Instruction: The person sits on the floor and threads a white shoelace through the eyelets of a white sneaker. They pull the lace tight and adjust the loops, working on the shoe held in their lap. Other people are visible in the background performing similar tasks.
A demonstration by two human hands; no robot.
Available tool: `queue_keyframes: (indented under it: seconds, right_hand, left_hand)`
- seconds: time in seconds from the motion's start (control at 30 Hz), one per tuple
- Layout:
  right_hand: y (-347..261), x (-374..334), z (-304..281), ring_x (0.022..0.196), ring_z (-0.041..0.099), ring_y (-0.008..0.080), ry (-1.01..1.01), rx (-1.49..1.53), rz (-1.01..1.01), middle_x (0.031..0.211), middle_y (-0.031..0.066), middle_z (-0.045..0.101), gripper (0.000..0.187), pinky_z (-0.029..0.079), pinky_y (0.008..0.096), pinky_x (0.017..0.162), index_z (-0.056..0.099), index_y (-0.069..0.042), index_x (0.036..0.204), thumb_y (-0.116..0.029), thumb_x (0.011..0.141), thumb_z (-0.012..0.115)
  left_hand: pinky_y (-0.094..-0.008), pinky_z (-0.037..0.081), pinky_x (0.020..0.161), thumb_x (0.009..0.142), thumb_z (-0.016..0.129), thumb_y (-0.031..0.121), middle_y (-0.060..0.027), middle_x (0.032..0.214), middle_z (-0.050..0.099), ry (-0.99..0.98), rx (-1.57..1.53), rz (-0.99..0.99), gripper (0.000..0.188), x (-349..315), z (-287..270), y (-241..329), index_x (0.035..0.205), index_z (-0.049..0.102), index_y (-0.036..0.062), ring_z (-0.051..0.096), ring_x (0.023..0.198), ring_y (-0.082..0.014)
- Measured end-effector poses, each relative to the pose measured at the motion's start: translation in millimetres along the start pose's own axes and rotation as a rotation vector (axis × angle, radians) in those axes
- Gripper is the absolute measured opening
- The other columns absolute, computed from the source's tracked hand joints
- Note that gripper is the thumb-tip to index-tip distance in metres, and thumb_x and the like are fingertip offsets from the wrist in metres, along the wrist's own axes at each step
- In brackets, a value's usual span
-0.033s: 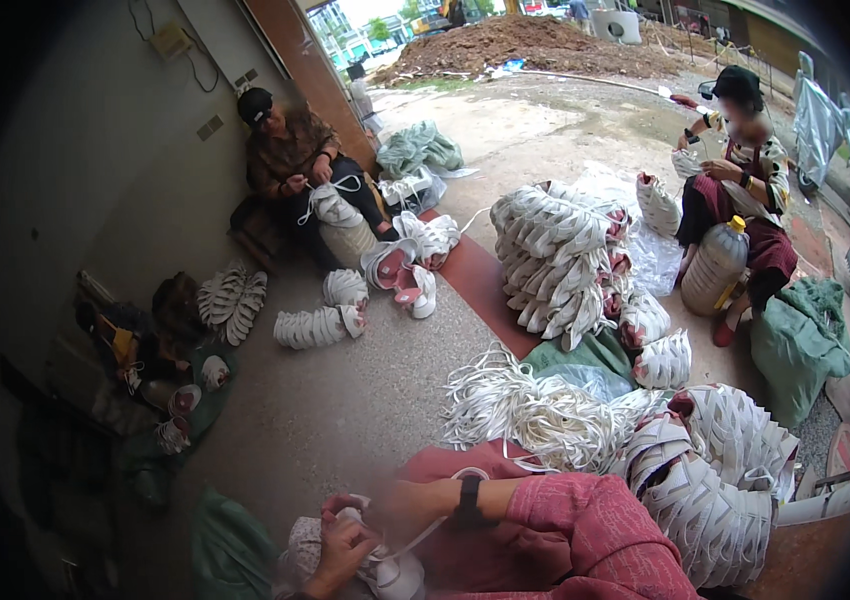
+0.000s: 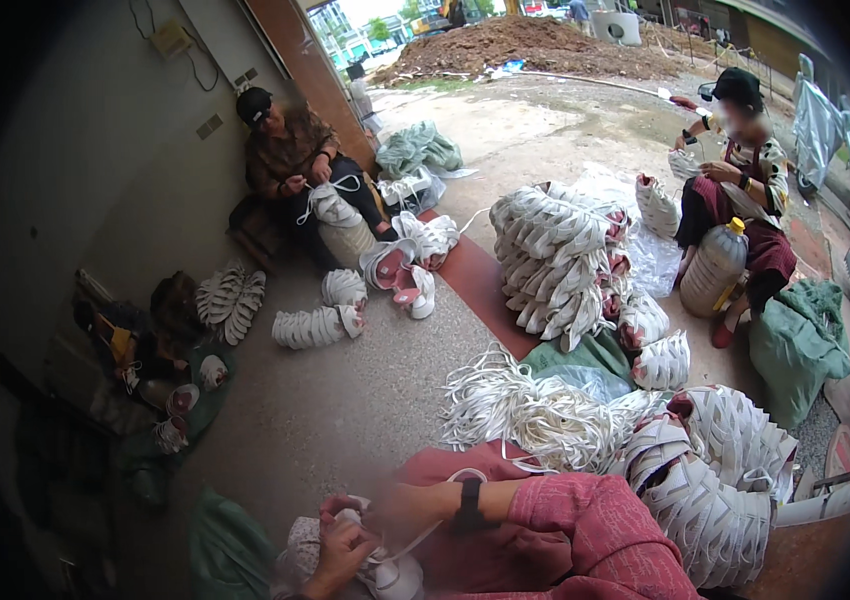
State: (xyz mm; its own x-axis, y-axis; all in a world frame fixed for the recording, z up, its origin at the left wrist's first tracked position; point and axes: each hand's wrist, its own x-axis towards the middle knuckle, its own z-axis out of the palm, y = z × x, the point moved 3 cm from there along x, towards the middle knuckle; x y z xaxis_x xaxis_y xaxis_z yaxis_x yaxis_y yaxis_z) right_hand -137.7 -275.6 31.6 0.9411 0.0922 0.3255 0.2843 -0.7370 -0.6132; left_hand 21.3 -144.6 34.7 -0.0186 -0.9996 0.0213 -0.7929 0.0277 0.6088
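Note:
Low in the view, my left hand (image 2: 343,548) is closed with its fingers pinched on a white shoe upper (image 2: 397,578) with a pinkish lining. My right hand (image 2: 395,510) reaches in from the right, against the same upper. A dark blur covers its fingers, so their hold does not show. A white lace (image 2: 423,535) runs from beside the right hand down to the upper. The black wristband (image 2: 468,503) and pink sleeve (image 2: 585,525) belong to my right arm. Beside my left hand lies a speckled whitish cloth-like piece (image 2: 303,548).
Loose white laces (image 2: 535,410) lie heaped ahead, near stacked white uppers (image 2: 710,500) at right. A taller stack of uppers (image 2: 555,260) stands beyond. One person (image 2: 295,150) sits at far left, another (image 2: 745,160) at far right by a yellow-capped jug (image 2: 715,265).

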Motion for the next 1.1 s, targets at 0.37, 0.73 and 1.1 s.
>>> queue_keyframes:
  seconds: [0.37, 0.73, 1.1]
  right_hand:
    - [-20.5, 4.4, -10.4, 0.092, 0.062, 0.0293, -0.127, -0.092, 0.049, 0.092, 0.0116, 0.063, 0.033, 0.039, 0.0427, 0.09, 0.06, -0.006, 0.097, -0.032, 0.081, 0.073]
    - [1.5, 25.7, 19.1, 0.089, 0.059, 0.0322, -0.071, 0.028, 0.024, 0.089, 0.0122, 0.06, 0.021, 0.042, 0.0449, 0.083, 0.06, -0.009, 0.094, -0.029, 0.095, 0.061]
    - [-25.6, 28.2, 6.1, 0.088, 0.063, 0.0311, 0.109, 0.157, 0.243, 0.091, 0.0125, 0.064, 0.013, 0.048, 0.0408, 0.079, 0.061, -0.004, 0.102, -0.015, 0.097, 0.061]
  left_hand:
    - [-0.0314, 0.042, 0.067, 0.083, 0.064, -0.001, -0.0078, 0.079, 0.049, 0.774, 0.24, -0.292, 0.012, -82.9, -178.4, -101.7, 0.077, 0.053, -0.0003, 0.05, 0.071, -0.0196]
    - [-0.0317, 0.048, 0.084, 0.088, 0.07, 0.008, -0.0047, 0.093, 0.058, 0.743, -0.013, -0.661, 0.032, -183.3, -102.7, -111.1, 0.117, 0.058, 0.0028, 0.056, 0.088, -0.0172]
    - [-0.037, 0.034, 0.092, 0.099, 0.058, 0.037, -0.0028, 0.082, 0.057, 0.253, 0.28, -0.131, 0.038, -88.3, -42.2, -7.9, 0.076, 0.069, 0.0084, 0.053, 0.088, -0.0211]
